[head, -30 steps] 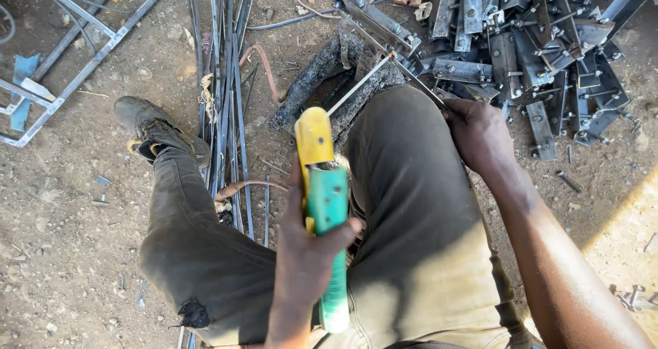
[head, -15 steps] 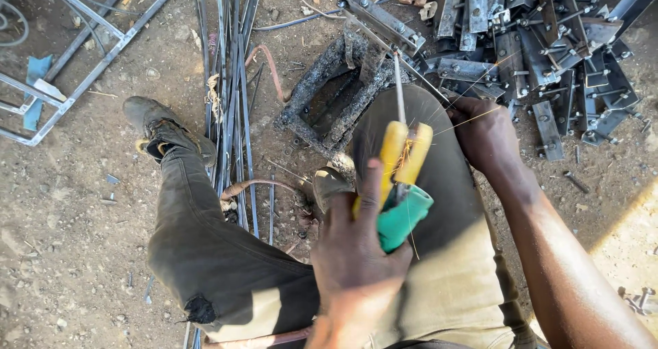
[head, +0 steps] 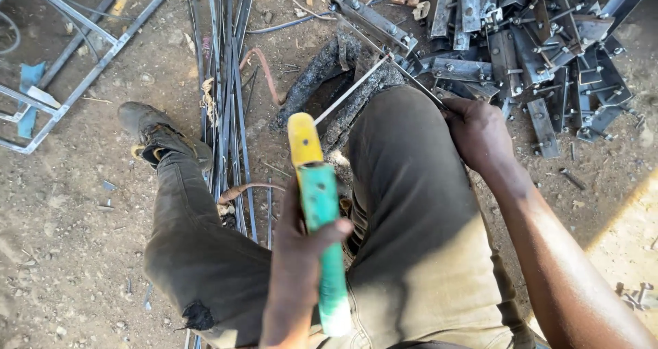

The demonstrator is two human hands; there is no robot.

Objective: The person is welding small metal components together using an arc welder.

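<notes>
Far right: you have a heap of dark bolted metal brackets (head: 541,40) on the dirt.
Far left: a pale square-tube frame (head: 75,61) lies flat.
Middle left: long thin steel rods (head: 226,81) run near to far.
Right edge: a sunlit patch (head: 630,232).

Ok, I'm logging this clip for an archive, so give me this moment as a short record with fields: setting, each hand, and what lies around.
setting: dirt ground, seen from above; the person's legs in dark trousers fill the middle
left hand: wrapped around a green and yellow electrode holder with a thin welding rod pointing away
right hand: at the right knee, beside a pile of metal brackets; what it grips cannot be told
ahead of the knees: charred rectangular metal frame
left side: bundle of thin steel rods; boot; angle-iron frame
</notes>
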